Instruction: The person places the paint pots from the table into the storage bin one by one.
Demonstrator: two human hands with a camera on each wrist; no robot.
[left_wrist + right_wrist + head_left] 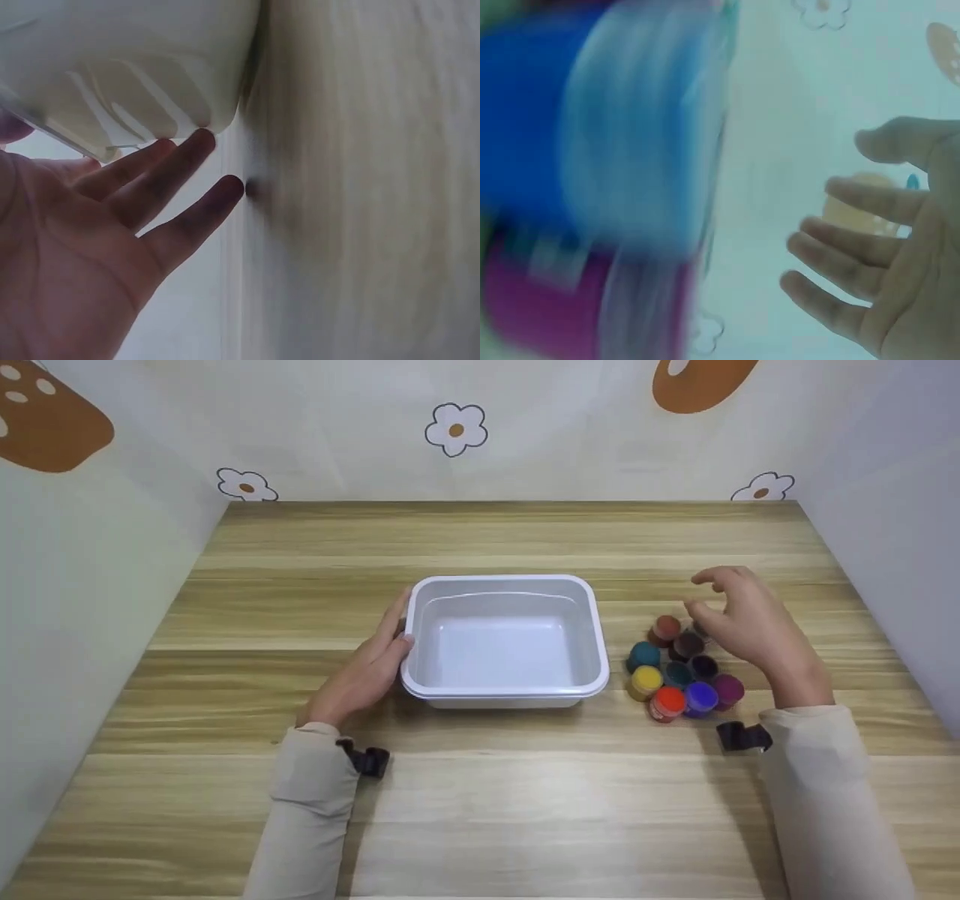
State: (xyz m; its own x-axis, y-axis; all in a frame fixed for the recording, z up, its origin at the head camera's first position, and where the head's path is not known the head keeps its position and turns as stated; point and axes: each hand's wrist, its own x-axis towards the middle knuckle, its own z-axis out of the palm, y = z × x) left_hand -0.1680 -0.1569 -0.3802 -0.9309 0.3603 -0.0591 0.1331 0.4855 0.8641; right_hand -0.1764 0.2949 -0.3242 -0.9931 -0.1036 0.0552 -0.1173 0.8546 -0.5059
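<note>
A white rectangular tub [506, 690] stands on the wooden table. My left hand [364, 671] is at its left side, the thumb at the rim; in the left wrist view, fingers of the left hand [142, 202] touch the tub's outer wall [142, 67]. Several small paint pots sit together right of the tub, among them a yellow pot [646, 682], a red pot [667, 703] and a blue-violet pot [700, 699]. Over the back right of this group, my right hand [757, 626] hovers with fingers spread and nothing held. The right wrist view shows the right hand [885, 247] apart from the blurred blue pot [525, 112].
The wooden table [480, 802] is bounded by a pale back wall [337, 427] with printed flowers, and by side walls. Black wrist bands [367, 761] show at both sleeves.
</note>
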